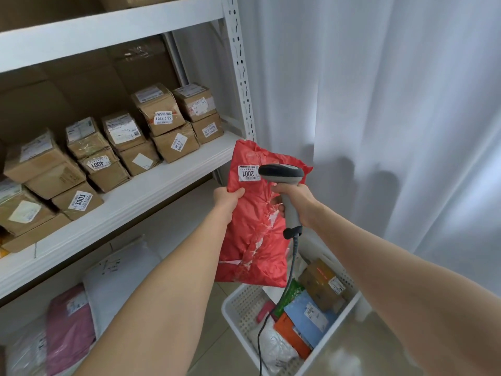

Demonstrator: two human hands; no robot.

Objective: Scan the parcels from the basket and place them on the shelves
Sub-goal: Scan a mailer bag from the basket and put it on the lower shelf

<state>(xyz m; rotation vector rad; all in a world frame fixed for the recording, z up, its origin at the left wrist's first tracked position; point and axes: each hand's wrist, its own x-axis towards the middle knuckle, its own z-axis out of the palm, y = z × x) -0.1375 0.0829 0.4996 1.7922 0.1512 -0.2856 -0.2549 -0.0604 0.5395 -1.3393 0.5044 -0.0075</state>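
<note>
Above the white perforated plastic basket (238, 302), the left hand (229, 198) grips the crinkled red plastic mailer bag (257, 226), long axis upright, while the right hand (295, 202) clasps the grey handheld scanner (282, 175) just beside its white label (249, 173).

Shelf front: bare strip of white shelf board (187, 168) before stacked cardboard boxes (165, 123).
Right edge: slotted upright (241, 63), curtain (379, 104) just beside.
Below: basket (233, 305) crowded with parcels.
</note>
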